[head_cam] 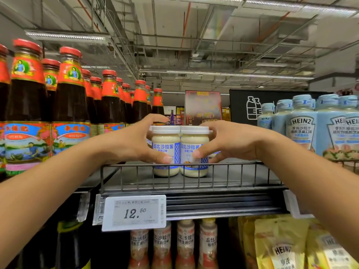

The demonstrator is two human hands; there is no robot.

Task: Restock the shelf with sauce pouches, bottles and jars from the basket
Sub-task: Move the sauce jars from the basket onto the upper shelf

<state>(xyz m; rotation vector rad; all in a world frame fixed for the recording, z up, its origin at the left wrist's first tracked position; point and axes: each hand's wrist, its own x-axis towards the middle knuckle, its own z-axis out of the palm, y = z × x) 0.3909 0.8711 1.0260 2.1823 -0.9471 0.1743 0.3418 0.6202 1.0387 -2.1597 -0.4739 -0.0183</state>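
L hand (pixel 134 141) grips left jar (pixel 164 141), R hand (pixel 232 142) right jar (pixel 192 140): creamy, white lids, blue labels.

The small glass jars (pixel 167 139) hold cream-white sauce under white lids; their labels are blue and white with a lattice band. Dark-brown glass bottles (pixel 70 98) have red caps and orange-red collars. Plastic squeeze bottles (pixel 301 129) are pale blue, soft pouches (pixel 281 245) yellow.

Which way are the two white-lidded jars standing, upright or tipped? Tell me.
Upright. Both rest base-down on the shelf, lids level on top: the left jar in the left hand, the right jar in the right hand.
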